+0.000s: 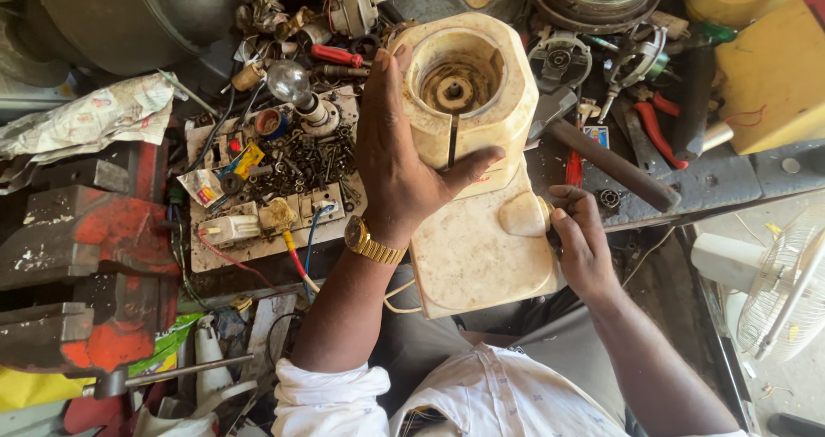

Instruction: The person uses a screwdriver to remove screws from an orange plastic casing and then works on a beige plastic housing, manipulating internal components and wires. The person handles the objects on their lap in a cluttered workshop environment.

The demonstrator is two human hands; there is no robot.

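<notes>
Cream mixer base sits on the bench edge over my lap, long axis running away from me, drive socket facing up. My left hand wraps its round top; palm side hidden. My right hand pinches the side knob. Light bulb lies left of the base.

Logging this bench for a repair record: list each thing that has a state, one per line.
Mixer base: top socket uncovered, stained.
Left hand: gripping the base's upper part.
Right hand: fingers on the side knob.
Light bulb: unlit.
Fan: lying at the right edge.
</notes>
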